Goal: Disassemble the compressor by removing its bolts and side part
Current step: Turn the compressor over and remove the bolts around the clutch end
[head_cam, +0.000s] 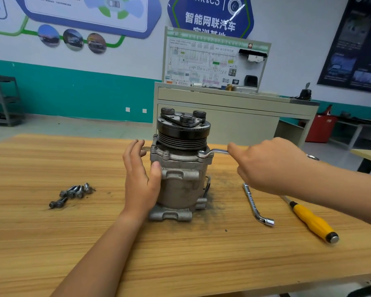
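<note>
WORKSHOP BENCH: At a wooden table [51, 243] in a training room, a person works on a compressor [180, 179] standing upright at the table's middle, with its black pulley [182, 129] uppermost. The left hand [139, 174] lies flat against the housing's left side, fingers straight and thumb across the front, apparently to keep the body from twisting under load. The right hand [266, 166] closes round the shank of a wrench [214, 152] whose ring end sits on the flange at the compressor's right, seemingly over a bolt head. Loose bolts [73, 194] lie heaped well to the left, out of the working space (a sensible habit). An L-shaped socket wrench [255, 204] and a yellow-handled screwdriver [311, 219] lie to the right, within reach. The bolt under the ring cannot be seen, nor can the right hand's fingers, which are turned away. The flange's far side is hidden behind the pulley, so how many bolts remain is unclear.
</note>
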